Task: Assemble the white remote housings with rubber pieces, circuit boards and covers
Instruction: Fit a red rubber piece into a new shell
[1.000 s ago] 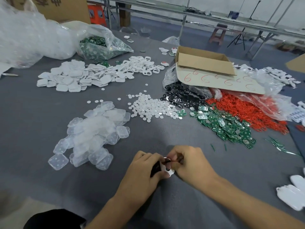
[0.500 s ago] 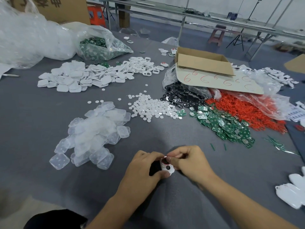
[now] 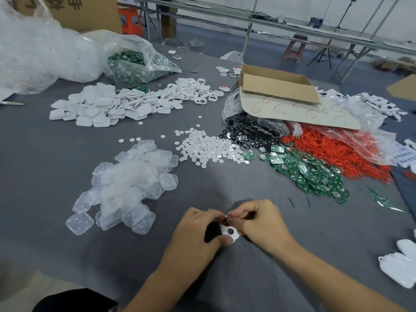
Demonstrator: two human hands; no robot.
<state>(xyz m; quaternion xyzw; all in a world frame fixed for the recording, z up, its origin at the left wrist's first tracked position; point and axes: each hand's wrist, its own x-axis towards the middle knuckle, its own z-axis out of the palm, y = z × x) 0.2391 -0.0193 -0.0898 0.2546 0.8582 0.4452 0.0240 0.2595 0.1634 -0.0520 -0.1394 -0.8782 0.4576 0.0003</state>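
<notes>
Step in hand: judging by the pose, a red rubber piece [image 3: 224, 220] is being seated into the top opening of a white remote housing [image 3: 225, 230].
Doing it well: keep the housing steady and level, line the rubber up with its opening, then press evenly around the rim until it sits flush. Pushing on one side only would probably leave an edge lifted or folded.
Left hand [image 3: 198, 235]: fingers curled around the housing's left side, thumb tip against its lower edge. It grips firmly and carries the part's weight just over the grey table [image 3: 292, 266].
Housing: held between both hands, face up, with a round hole showing dark in its middle.
Right hand [image 3: 261, 224]: thumb and forefinger pinch together on the red piece at the housing's top edge, the other fingers curled in. How deep the piece sits is hidden by the fingertips.
Up-left of the grip: a heap of clear rubber pads [image 3: 126, 188].
Straight beyond the grip: small white discs [image 3: 207, 149].
Up-right of the grip: green circuit boards [image 3: 308, 172], with red rubber rings [image 3: 337, 152] beyond them.
Far right of the grip: white covers [image 3: 400, 266].
</notes>
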